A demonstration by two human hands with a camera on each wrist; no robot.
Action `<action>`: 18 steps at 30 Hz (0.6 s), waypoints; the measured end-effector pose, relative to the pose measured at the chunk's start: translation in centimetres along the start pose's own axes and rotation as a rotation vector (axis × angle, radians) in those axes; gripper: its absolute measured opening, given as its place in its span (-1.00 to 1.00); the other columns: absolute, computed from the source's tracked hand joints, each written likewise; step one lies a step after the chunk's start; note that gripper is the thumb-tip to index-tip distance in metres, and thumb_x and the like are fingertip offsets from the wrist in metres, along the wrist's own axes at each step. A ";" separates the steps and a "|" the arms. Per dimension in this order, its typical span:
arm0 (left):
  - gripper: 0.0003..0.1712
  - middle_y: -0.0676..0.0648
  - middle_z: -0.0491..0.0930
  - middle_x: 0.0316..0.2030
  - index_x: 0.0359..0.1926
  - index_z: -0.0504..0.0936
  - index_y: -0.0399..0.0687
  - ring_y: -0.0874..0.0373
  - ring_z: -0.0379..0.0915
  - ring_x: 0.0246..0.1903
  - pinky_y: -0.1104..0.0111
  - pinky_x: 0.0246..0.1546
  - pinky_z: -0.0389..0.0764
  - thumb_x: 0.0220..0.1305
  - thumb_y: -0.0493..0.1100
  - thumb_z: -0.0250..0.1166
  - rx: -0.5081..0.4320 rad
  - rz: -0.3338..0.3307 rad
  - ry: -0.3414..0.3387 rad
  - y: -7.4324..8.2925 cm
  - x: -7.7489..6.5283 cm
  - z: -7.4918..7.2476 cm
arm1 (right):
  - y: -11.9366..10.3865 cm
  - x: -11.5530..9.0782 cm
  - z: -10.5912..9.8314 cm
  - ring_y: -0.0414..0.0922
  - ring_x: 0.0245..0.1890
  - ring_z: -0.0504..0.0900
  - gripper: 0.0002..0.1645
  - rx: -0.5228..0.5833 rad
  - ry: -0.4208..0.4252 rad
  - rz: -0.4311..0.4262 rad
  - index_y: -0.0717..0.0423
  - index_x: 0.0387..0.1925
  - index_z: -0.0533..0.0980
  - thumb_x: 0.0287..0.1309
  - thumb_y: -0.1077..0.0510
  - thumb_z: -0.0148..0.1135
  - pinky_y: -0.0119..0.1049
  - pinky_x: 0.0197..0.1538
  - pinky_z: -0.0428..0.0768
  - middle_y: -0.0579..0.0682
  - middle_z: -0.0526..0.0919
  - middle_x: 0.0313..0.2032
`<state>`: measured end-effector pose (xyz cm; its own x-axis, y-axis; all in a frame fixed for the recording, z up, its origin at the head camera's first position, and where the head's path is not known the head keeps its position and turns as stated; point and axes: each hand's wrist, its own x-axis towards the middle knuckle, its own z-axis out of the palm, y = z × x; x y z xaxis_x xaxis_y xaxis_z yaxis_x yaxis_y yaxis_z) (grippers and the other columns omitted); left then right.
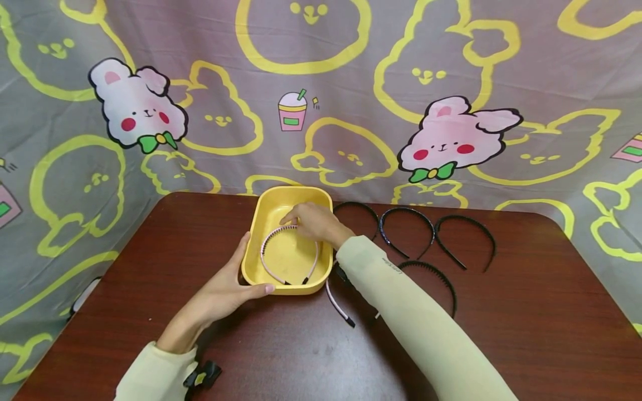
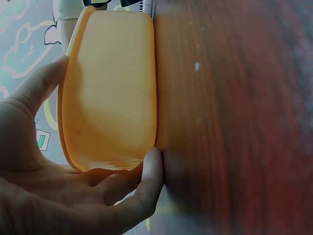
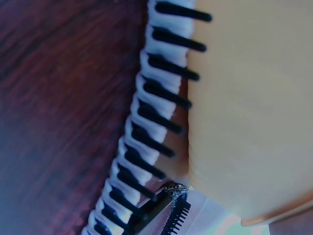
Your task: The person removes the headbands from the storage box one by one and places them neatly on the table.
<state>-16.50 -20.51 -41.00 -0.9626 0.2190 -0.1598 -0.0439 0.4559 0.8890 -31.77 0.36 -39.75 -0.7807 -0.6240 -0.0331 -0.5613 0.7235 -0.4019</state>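
A yellow plastic basin (image 1: 254, 223) stands on the table. My left hand (image 1: 220, 295) grips its near left corner, thumb on the front rim and fingers along the side. The left wrist view shows that hand's curled fingers (image 2: 132, 200) against the basin wall (image 2: 112, 88). Inside the basin is a pink toothed headband (image 1: 264, 259), its black-tipped ends toward the near wall. My right hand (image 1: 313, 223) reaches in and holds its arch, the fingertips partly hidden. Another pale headband (image 3: 151, 98) with black teeth lies just outside the basin, mostly under the right forearm.
Right of the basin, several dark headbands lie on the table: a black one (image 1: 371, 210), a glittery blue one (image 1: 407, 209), a plain black one (image 1: 468, 218) and a toothed one (image 1: 441, 274) nearer. A patterned cloth (image 1: 341, 100) hangs behind the brown table (image 1: 541, 312).
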 end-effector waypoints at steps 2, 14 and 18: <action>0.47 -0.11 -0.25 0.71 0.71 -0.38 0.18 -0.17 -0.31 0.66 -0.22 0.58 -0.16 0.17 0.00 0.59 0.002 0.003 0.001 0.0 0.0 0.0 | 0.0 0.0 0.0 -0.15 -0.21 0.52 -0.43 0.022 0.008 -0.012 -0.15 0.09 0.77 0.31 0.44 0.11 -0.42 -0.34 0.34 -0.05 0.79 -0.05; 0.48 -0.12 -0.25 0.70 0.71 -0.38 0.16 -0.16 -0.31 0.65 -0.21 0.59 -0.18 0.15 0.00 0.60 0.001 0.000 0.006 0.0 0.0 0.0 | 0.4 0.1 -0.4 -0.12 -0.20 0.57 -0.39 0.151 0.027 -0.043 -0.01 0.12 0.75 0.21 0.51 0.09 -0.41 -0.23 0.41 0.04 0.78 -0.12; 0.48 -0.13 -0.26 0.71 0.71 -0.38 0.14 -0.17 -0.31 0.65 -0.22 0.59 -0.17 0.16 0.00 0.59 0.000 -0.003 0.003 0.1 0.0 0.0 | 0.4 0.0 -0.5 -0.10 -0.18 0.59 -0.42 0.161 0.031 -0.069 0.02 0.09 0.76 0.22 0.51 0.10 -0.39 -0.16 0.45 0.07 0.76 -0.13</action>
<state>-16.46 -20.43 -40.92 -0.9631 0.2154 -0.1611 -0.0467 0.4561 0.8887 -32.16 0.77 -39.41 -0.7515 -0.6592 0.0269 -0.5645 0.6214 -0.5433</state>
